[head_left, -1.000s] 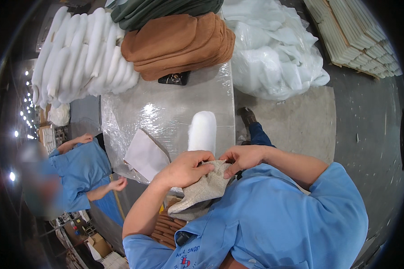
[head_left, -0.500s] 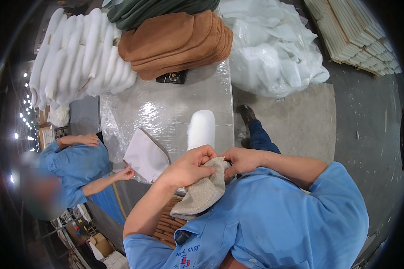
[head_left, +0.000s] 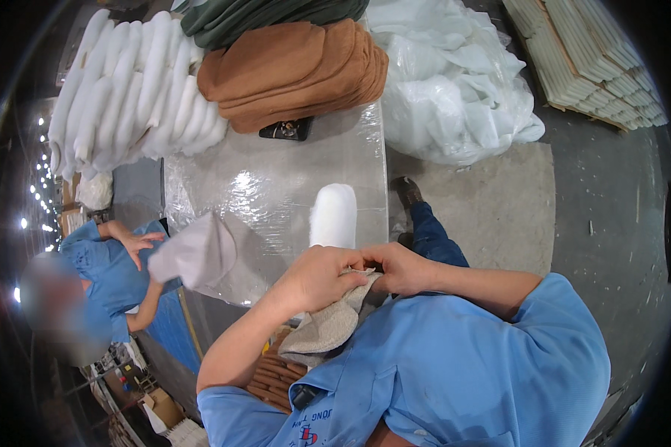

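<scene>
My left hand (head_left: 319,277) and my right hand (head_left: 399,268) meet in front of my shirt, fingers pinched on the edge of a beige woven fabric cover (head_left: 322,331). The cover hangs down from the left hand, its lower end loose. Just beyond my hands a white fluffy pad (head_left: 333,214) with a rounded end lies on the plastic-wrapped table (head_left: 276,167); its near end is hidden behind the hands.
At left a co-worker holds up a pale fabric piece (head_left: 197,253). Brown fabric covers (head_left: 291,74) are stacked across the table, dark green ones (head_left: 268,18) behind. White padded rolls (head_left: 127,97) are at far left, a plastic-wrapped white bundle (head_left: 455,89) at right.
The co-worker has lifted the pale fabric piece off the table and drawn it left. My hands have come closer together on the cover's edge.
</scene>
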The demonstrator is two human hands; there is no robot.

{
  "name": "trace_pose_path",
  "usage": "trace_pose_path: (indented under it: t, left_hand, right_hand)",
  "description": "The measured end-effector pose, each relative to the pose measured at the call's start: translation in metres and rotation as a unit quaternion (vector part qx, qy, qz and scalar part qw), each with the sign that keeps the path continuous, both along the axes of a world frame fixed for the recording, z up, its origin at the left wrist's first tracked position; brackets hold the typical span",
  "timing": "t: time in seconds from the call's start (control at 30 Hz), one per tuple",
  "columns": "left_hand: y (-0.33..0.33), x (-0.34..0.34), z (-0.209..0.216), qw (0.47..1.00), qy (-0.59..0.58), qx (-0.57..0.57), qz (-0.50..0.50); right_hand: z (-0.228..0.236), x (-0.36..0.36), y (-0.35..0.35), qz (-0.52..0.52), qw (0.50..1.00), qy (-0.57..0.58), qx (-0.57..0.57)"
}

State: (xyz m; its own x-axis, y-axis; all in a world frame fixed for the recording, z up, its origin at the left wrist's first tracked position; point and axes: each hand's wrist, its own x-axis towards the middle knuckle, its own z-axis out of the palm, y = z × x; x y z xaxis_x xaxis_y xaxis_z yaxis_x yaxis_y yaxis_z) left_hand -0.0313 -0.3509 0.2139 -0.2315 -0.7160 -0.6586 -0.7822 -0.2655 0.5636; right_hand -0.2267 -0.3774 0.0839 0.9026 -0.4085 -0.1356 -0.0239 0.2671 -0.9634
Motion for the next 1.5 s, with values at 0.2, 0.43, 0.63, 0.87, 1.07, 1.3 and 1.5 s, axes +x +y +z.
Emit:
trace_pose_path:
  t: [0.2, 0.43, 0.63, 0.87, 1.07, 1.3, 1.5]
  left_hand:
    - [0.002, -0.005, 0.006, 0.989, 0.020, -0.143, -0.037]
    - [0.001, 0.002, -0.003, 0.989, 0.011, -0.145, -0.018]
    - [-0.006, 0.006, 0.005, 0.995, -0.005, -0.102, -0.021]
    - [-0.018, 0.016, 0.011, 0.999, 0.031, 0.004, -0.012]
    - [-0.029, 0.022, 0.019, 0.983, -0.067, 0.108, -0.134]
    - [-0.006, 0.020, 0.015, 0.987, -0.106, -0.070, -0.095]
    - [0.009, 0.016, -0.003, 0.951, -0.205, -0.200, -0.118]
  right_hand:
    - [0.007, -0.002, -0.005, 0.006, 0.996, 0.084, -0.043]
    - [-0.016, -0.003, 0.001, -0.010, 0.997, -0.022, 0.071]
    - [-0.017, -0.005, -0.004, 0.018, 0.977, -0.032, 0.209]
    - [-0.020, -0.007, -0.011, 0.036, 0.996, -0.041, -0.065]
    - [0.004, -0.010, -0.012, -0.024, 0.978, -0.003, -0.206]
    - [0.009, -0.007, -0.020, -0.090, 0.901, -0.041, -0.422]
    - [0.011, -0.001, -0.031, -0.082, 0.893, -0.048, -0.441]
